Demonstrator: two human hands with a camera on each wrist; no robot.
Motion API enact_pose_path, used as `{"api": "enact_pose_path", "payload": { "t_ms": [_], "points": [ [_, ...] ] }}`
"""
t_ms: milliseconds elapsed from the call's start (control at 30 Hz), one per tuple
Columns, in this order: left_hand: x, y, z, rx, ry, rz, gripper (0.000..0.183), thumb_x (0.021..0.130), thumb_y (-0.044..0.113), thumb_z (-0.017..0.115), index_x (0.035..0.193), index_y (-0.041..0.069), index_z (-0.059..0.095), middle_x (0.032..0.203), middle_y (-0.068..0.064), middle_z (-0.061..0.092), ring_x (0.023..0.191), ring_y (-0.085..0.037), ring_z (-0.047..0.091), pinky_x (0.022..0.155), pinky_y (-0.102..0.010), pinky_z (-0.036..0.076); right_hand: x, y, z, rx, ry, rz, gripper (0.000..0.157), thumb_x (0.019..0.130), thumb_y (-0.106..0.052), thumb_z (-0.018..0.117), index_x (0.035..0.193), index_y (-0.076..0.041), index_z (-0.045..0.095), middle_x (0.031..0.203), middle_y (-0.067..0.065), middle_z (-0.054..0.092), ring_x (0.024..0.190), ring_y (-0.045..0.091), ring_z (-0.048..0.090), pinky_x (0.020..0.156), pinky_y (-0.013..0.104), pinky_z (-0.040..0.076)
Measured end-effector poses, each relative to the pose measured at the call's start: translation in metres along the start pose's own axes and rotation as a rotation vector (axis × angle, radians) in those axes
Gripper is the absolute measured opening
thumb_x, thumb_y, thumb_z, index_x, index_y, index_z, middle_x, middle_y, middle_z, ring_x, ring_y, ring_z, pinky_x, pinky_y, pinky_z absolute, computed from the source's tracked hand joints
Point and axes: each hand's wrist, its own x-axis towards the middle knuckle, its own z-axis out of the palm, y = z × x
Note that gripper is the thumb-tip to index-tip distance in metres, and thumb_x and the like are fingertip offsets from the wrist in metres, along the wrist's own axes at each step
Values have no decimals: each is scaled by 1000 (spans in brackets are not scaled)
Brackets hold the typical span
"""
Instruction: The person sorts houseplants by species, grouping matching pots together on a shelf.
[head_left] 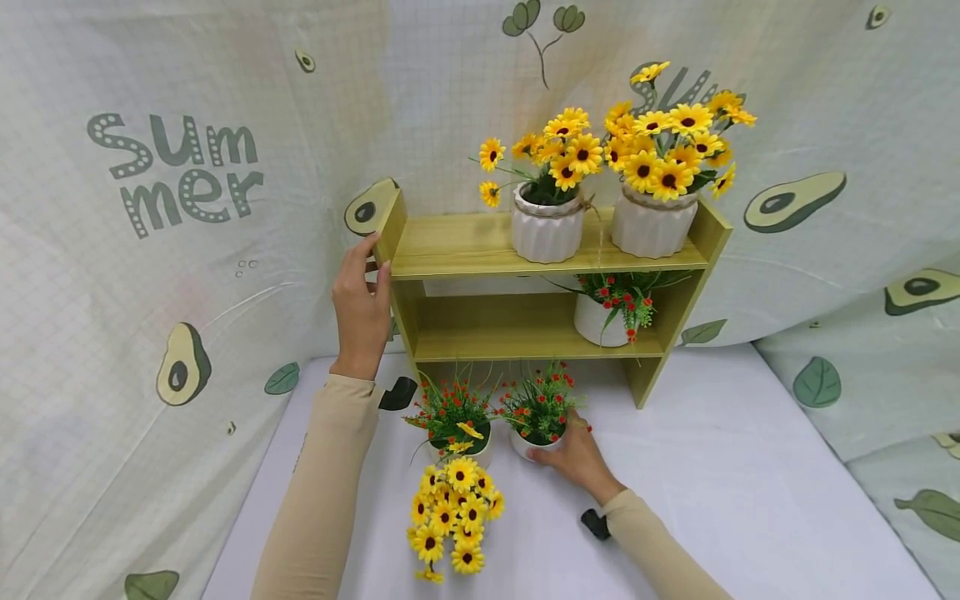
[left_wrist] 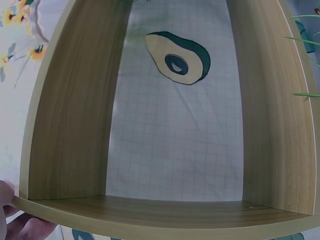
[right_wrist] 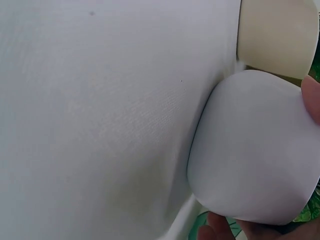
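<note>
My left hand (head_left: 362, 304) holds the left side panel of a small two-tier wooden shelf (head_left: 457, 246); in the left wrist view its fingertips (left_wrist: 31, 227) curl at the panel's edge. With thumb and fingers around it, my right hand (head_left: 576, 454) grips a white pot (right_wrist: 255, 150) holding a red-flowered grassy plant (head_left: 538, 404). This pot is on the table in front of the shelf. Just left of it stands a cream pot (right_wrist: 280, 37) with a similar red-flowered plant (head_left: 453, 408). Nearer to me is a bunch of yellow flowers (head_left: 453, 512), which hides its own pot.
Two ribbed white pots, a left one (head_left: 547, 229) and a right one (head_left: 654, 223), carry yellow flowers on the shelf's top board. A white pot (head_left: 600, 321) with red flowers stands at the right of the middle board. Patterned cloth (head_left: 225, 275) hangs behind the white table (head_left: 720, 483).
</note>
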Motion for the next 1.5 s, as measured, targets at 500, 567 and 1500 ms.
{"api": "enact_pose_path", "payload": {
  "t_ms": [500,567,1500],
  "points": [
    [-1,2,-1,-5,1,-2,39,105,3,64,144,1,60,130,-23,67,107,-40,69,76,-47,59,-20,-6,-14,10,40,13,109,72,-29,99,148,22,39,145,44,48,136,57,49,112,64,44],
    [-1,2,-2,-5,0,-6,39,105,3,64,144,1,61,130,-23,67,107,-40,69,76,-47,59,-26,-10,-17,17,35,14,107,72,-29,99,148,19,42,145,41,49,137,54,49,113,62,44],
    [-1,0,0,0,10,10,40,105,3,64,144,1,61,131,-23,67,107,-39,69,75,-47,58,-22,-103,-81,27,239,-345,83,70,-19,101,139,-1,56,131,18,66,127,38,57,103,59,49]
  ]
}}
